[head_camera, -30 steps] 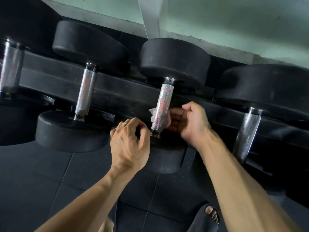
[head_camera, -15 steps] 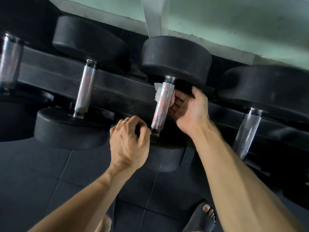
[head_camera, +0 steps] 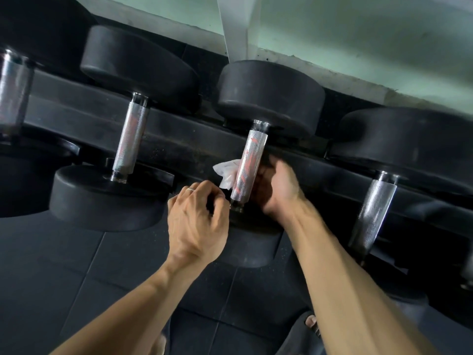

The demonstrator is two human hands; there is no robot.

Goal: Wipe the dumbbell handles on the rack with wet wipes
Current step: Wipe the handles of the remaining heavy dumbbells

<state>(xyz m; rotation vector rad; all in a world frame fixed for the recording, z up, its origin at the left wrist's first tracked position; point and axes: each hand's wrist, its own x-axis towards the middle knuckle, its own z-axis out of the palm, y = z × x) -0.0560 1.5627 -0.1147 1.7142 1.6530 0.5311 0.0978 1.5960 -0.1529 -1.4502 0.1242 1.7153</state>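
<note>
**Wiping the middle dumbbell's handle on the rack**

Looking down through the head camera, I see a long black rack [head_camera: 179, 139] running across the view, carrying a row of black dumbbells with knurled metal handles. Below it lies dark matted flooring [head_camera: 64, 278]. The middle dumbbell [head_camera: 268, 98] sits tilted on the rack, and its handle [head_camera: 249, 165] shows red smears. My right hand [head_camera: 279, 190] reaches behind that handle from the right, fingers curled around it and pressing a white wet wipe [head_camera: 226, 175] against its far side; the wipe bunches out to the handle's left. My left hand [head_camera: 197, 221], wearing a ring [head_camera: 190, 190], hovers just beside the handle's lower end, fingers curled, holding nothing that I can see.
</note>
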